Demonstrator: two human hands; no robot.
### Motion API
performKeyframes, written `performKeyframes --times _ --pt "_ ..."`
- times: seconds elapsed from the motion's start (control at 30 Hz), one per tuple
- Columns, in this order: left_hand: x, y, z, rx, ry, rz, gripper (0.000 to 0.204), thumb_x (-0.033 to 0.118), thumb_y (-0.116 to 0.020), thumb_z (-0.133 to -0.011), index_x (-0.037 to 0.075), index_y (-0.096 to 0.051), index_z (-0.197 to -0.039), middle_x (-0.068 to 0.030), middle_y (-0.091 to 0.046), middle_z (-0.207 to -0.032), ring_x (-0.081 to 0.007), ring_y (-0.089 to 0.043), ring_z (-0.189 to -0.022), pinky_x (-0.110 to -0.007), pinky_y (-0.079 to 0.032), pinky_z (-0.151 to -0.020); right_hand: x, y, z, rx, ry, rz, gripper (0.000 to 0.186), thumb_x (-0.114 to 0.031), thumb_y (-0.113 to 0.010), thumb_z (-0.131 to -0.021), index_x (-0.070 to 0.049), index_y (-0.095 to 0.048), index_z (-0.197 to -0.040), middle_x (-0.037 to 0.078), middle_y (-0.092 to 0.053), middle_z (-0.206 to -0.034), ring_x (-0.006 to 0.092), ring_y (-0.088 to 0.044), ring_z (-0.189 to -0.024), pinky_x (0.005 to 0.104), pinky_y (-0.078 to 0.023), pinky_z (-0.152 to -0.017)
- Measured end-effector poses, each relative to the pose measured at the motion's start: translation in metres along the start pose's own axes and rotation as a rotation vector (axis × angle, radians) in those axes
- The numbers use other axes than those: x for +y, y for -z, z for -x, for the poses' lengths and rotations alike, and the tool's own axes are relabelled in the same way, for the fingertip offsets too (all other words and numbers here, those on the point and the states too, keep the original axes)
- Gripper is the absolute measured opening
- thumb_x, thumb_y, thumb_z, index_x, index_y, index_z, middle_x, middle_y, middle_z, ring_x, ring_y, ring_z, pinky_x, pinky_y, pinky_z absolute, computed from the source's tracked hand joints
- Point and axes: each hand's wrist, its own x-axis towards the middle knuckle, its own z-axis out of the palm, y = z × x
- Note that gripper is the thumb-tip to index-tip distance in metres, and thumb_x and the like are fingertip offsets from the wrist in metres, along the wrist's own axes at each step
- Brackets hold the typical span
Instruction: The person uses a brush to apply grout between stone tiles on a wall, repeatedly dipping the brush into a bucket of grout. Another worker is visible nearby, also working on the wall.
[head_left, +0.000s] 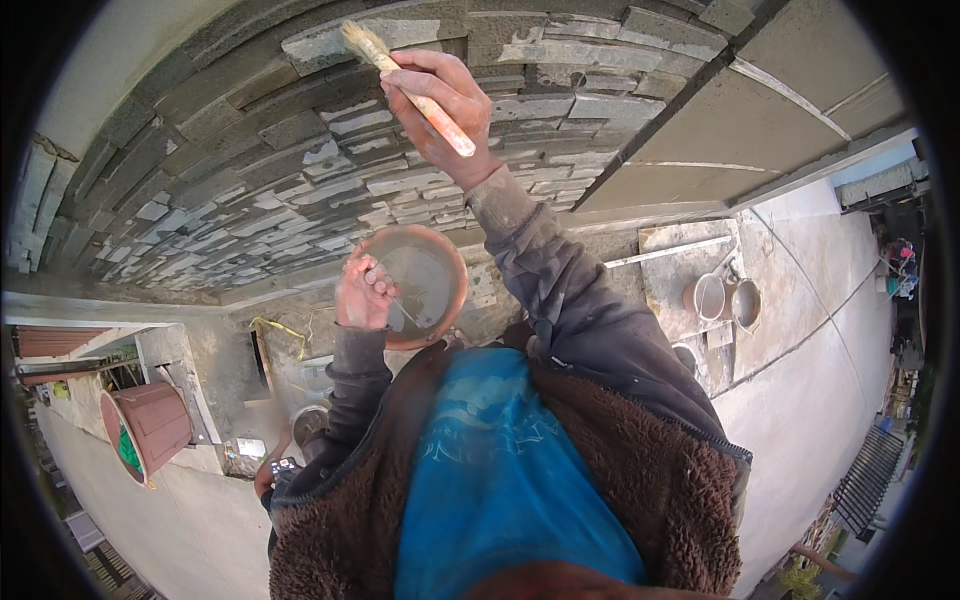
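My right hand (440,108) is raised to the stone-clad wall (290,135), closed around the handle of a paintbrush (437,120). The brush's pale bristles are up against the grey stone strips, and its handle is stained white and orange. Lower down, my left hand (365,293) is at the left rim of a round terracotta-coloured basin (458,270) with grey liquid inside. The fingers of that hand are curled inward. A thin pale stick-like thing shows beside them over the liquid; whether they grip it or the rim is unclear.
Smooth grey panels (725,125) adjoin the stonework on the right. Two small buckets (707,297) stand on a board (665,250) at the right. To the left is a big reddish tub (160,425) with something green in it. Another person's hand (265,478) shows near my left elbow.
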Motion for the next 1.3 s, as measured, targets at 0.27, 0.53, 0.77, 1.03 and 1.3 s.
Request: performKeyframes --times 0.27,0.53,0.77,1.03,1.3 --pt "-0.005 -0.006 -0.006 -0.006 -0.012 -0.002 0.014 0.026 -0.055 -0.098 0.012 -0.056 -0.094 0.0043 -0.046 -0.072 -0.0127 -0.048 -0.065 -0.034 -0.043 -0.069 0.013 0.038 0.009 0.129 -0.074 0.444 0.026 0.004 -0.073 -0.081 -0.012 -0.074 -0.101 0.01 -0.06 -0.114 0.0244 -0.062 -0.094 0.0346 -0.053 -0.08" --pt "-0.007 -0.017 -0.005 0.049 -0.012 -0.053 0.015 0.027 -0.056 -0.098 0.012 -0.055 -0.098 0.0057 -0.045 -0.072 -0.0111 -0.046 -0.064 -0.033 -0.041 -0.068 0.056 0.107 0.015 0.308 -0.22 0.108 0.015 0.002 -0.071 -0.086 -0.007 -0.073 -0.098 0.012 -0.069 -0.107 0.0245 -0.067 -0.097 0.0348 -0.054 -0.085" --pt "-0.015 -0.018 -0.019 0.035 0.056 -0.068 0.038 0.028 -0.055 -0.098 0.006 -0.056 -0.129 0.0059 -0.046 -0.071 -0.0106 -0.048 -0.065 -0.033 -0.042 -0.069 0.029 0.081 -0.009 0.133 -0.122 0.306 0.015 -0.003 -0.074 -0.085 -0.009 -0.071 -0.099 0.009 -0.067 -0.103 0.0264 -0.065 -0.095 0.037 -0.053 -0.081" --pt "-0.022 -0.027 -0.019 -0.016 0.039 -0.002 0.026 0.029 -0.053 -0.099 0.008 -0.058 -0.114 0.0059 -0.048 -0.071 -0.0104 -0.05 -0.066 -0.032 -0.042 -0.07 0.081 0.165 -0.03 0.427 -0.369 0.216 0.017 -0.009 -0.077 -0.087 -0.004 -0.072 -0.103 0.008 -0.073 -0.091 0.0191 -0.072 -0.079 0.0333 -0.056 -0.071" --pt "-0.033 -0.051 -0.029 -0.104 0.053 -0.02 0.016 0.026 -0.051 -0.101 0.012 -0.056 -0.098 0.0056 -0.047 -0.073 -0.0113 -0.05 -0.066 -0.033 -0.042 -0.071 0.043 0.198 -0.025 0.009 -0.448 0.159 0.023 -0.014 -0.078 -0.091 0.0 -0.073 -0.109 0.009 -0.076 -0.09 0.0136 -0.072 -0.078 0.0273 -0.056 -0.068"
